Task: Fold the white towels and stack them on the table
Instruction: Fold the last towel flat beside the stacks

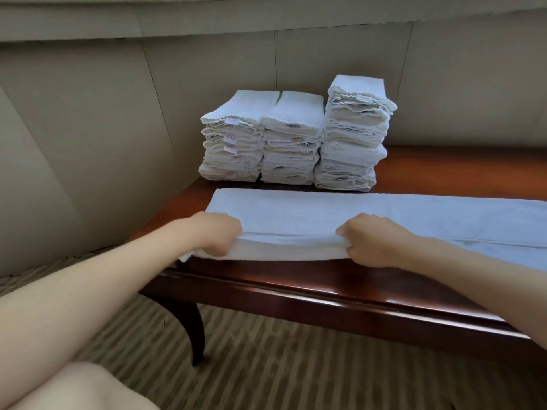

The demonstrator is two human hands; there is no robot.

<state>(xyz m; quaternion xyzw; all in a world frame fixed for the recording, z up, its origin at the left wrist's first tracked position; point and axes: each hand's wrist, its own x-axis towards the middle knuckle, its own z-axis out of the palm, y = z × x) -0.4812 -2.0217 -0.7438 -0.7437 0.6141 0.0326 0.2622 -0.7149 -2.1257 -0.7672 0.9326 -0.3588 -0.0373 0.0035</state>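
White towel lies lengthwise on the table, half-folded; left hand and right hand each grip its near edge with curled fingers. Behind it stand three stacks already folded, so this towel still needs folding and stacking
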